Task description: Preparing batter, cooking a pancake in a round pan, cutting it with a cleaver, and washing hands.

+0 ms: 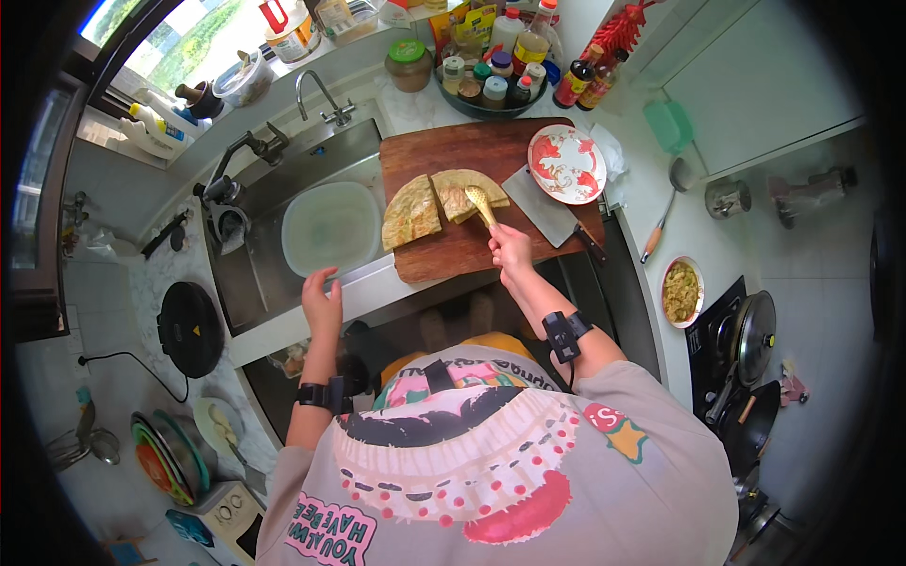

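Note:
My right hand grips a gold-coloured perforated utensil, possibly tongs. The utensil's tip is over the right piece of browned flatbread. Left of a narrow gap lies a second flatbread piece. Both rest on a wooden cutting board, which partly overhangs the sink. On the board's right side are a cleaver with a dark handle and a white plate with red patterns, covering part of the blade. My left hand holds nothing, fingers apart, at the front edge of the sink.
Inside the sink sits a translucent basin. A tub of seasoning bottles stands behind the board. To the right are a ladle, a bowl of chopped food and a lidded pan. A round black appliance is at left.

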The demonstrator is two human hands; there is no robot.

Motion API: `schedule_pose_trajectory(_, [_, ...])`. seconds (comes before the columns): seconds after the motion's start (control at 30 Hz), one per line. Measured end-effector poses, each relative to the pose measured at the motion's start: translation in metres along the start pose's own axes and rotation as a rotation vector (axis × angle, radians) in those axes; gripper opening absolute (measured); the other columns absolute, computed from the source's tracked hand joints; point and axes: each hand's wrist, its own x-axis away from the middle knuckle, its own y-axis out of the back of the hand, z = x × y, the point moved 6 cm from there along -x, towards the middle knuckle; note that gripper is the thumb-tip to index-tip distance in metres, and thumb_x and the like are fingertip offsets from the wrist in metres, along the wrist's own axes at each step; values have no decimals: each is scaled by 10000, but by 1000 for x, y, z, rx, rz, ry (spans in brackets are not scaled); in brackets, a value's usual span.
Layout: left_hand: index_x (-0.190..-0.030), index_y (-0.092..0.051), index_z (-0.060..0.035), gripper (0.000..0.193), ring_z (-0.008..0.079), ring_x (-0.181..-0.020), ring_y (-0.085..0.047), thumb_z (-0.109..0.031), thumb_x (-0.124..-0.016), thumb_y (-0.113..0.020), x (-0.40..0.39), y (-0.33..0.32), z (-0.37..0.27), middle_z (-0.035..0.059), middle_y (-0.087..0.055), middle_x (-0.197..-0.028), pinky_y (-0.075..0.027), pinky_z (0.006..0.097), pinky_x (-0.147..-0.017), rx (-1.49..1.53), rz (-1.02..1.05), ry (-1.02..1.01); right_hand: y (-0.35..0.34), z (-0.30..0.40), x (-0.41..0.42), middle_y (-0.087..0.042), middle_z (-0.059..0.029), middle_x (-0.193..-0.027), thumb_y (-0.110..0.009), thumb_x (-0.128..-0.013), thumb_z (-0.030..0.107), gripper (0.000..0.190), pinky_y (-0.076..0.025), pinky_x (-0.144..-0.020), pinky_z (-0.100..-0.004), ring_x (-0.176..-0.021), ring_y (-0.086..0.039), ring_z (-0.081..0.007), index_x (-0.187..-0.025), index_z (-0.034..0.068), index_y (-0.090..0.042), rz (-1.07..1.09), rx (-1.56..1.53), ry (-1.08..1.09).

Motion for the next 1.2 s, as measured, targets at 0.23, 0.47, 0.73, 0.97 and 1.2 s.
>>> schedule_pose_trajectory(0.23, [-1004,-674,-64,230,323,-1027,-584,-32,-779,-636,-8,-17,-13,144,-629,-1055,-447,386,-924,2,16,-7,23,77,17,-494,-6,-653,-628,-919,194,189,-230,-396,-170,-446,-307,-28,-1028,40,-612,106,-251,-139])
schedule_pose_trajectory(0.47, [-1009,-670,-48,222,309,-1021,-594,-35,-789,-641,-23,-33,-50,137,-637,-1041,-451,369,-912,13,15,-60,76,114,5,-489,5,-638,-644,-908,178,195,-226,-392,-178,-444,-301,-25,-1018,18,-631,-43,-203,27])
schedule_pose_trajectory(0.73, [-1005,-666,-48,216,313,-1011,-595,-34,-791,-640,-30,-45,-69,135,-634,-1035,-452,370,-905,-11,33,-111,134,96,-49,-494,-12,-655,-609,-925,177,110,-225,-382,-181,-428,-290,-39,-943,69,-603,-246,-216,35])
schedule_pose_trajectory(0.97, [-1003,-667,-50,219,314,-1016,-594,-35,-785,-645,-31,-46,-67,138,-634,-1043,-451,371,-905,-29,53,-98,145,83,-49,-483,-48,-688,-577,-945,203,202,-231,-368,-176,-433,-288,-40,-1009,12,-596,-222,-337,-181])
schedule_pose_trajectory(1.2, [-998,-667,-48,220,316,-1015,-593,-31,-779,-644,-33,-54,-64,140,-634,-1045,-452,375,-905,-1,66,-98,142,83,-51,-450,-24,-680,-518,-980,237,279,-244,-352,-163,-429,-293,-43,-1061,-26,-561,-72,-632,-439])
